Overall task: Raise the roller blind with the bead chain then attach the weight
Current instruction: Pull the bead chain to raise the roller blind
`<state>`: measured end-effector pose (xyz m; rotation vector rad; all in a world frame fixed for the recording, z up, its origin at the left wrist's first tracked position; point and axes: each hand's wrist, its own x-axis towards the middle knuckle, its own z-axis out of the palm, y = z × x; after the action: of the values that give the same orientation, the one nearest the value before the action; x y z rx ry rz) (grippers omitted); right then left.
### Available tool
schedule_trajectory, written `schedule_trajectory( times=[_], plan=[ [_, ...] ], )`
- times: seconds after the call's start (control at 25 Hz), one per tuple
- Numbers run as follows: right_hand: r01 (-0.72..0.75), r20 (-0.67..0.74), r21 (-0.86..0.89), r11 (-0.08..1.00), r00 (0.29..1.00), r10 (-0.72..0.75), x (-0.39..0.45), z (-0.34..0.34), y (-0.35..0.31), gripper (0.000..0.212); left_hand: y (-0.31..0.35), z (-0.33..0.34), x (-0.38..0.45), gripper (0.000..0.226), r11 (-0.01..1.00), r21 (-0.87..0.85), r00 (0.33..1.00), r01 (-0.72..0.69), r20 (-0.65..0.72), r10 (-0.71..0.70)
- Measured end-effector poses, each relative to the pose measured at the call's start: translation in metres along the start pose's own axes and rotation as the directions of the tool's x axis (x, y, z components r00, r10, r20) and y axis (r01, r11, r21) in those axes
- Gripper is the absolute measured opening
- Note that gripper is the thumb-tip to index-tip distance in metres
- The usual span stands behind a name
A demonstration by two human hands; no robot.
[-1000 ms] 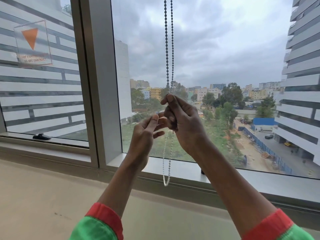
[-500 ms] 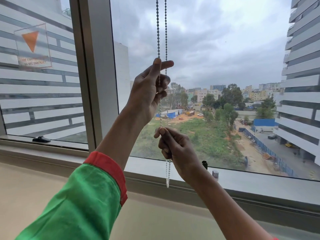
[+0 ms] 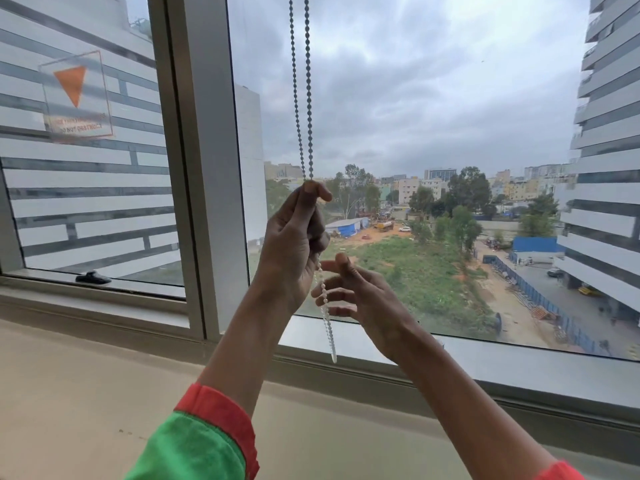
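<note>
A bead chain (image 3: 300, 98) hangs in two strands down the window pane. My left hand (image 3: 294, 244) is shut on the chain, thumb and fingers pinching both strands at about mid height. Below that hand the white loop of the chain (image 3: 327, 323) dangles to just above the sill. My right hand (image 3: 360, 296) sits lower and to the right, fingers spread apart beside the loop, holding nothing. The roller blind and the weight are out of sight.
A grey window frame post (image 3: 207, 168) stands left of the chain. The left pane carries an orange triangle sticker (image 3: 74, 98) and a black latch (image 3: 93, 278). A wide beige sill (image 3: 86, 393) runs below the window.
My left hand has come down with the chain from higher up. My right hand has let go of the chain and opened its fingers.
</note>
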<state>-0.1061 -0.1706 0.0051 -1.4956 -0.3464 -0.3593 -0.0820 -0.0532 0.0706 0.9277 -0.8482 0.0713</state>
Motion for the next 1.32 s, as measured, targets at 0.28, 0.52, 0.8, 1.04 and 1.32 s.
schedule_trajectory(
  times=[0.28, 0.52, 0.8, 1.04, 1.32],
  plan=[
    [0.183, -0.058, 0.102, 0.978, 0.982, -0.177, 0.032, 0.005, -0.062, 0.027, -0.026, 0.001, -0.029, 0.022, 0.996, -0.013, 0.995, 0.091, -0.029, -0.091],
    [0.293, -0.035, 0.123, 0.948, 0.956, -0.291, 0.045, 0.023, -0.107, 0.024, -0.036, -0.004, -0.045, 0.026, 0.986, 0.114, 0.993, 0.118, 0.002, -0.119],
    [0.401, -0.178, -0.005, 0.916, 0.901, -0.396, 0.034, 0.048, -0.079, 0.021, -0.038, -0.013, -0.04, 0.03, 0.943, 0.206, 0.962, 0.262, 0.016, -0.271],
    [0.404, -0.152, 0.076, 0.912, 0.908, -0.389, 0.024, 0.044, -0.06, 0.018, -0.015, -0.014, -0.009, 0.029, 0.933, 0.291, 0.978, 0.21, -0.072, -0.198],
    [0.344, -0.125, 0.05, 0.938, 0.934, -0.336, 0.006, 0.031, -0.029, 0.024, 0.041, 0.013, 0.03, 0.031, 0.993, 0.101, 0.997, 0.063, -0.054, -0.058]
  ],
)
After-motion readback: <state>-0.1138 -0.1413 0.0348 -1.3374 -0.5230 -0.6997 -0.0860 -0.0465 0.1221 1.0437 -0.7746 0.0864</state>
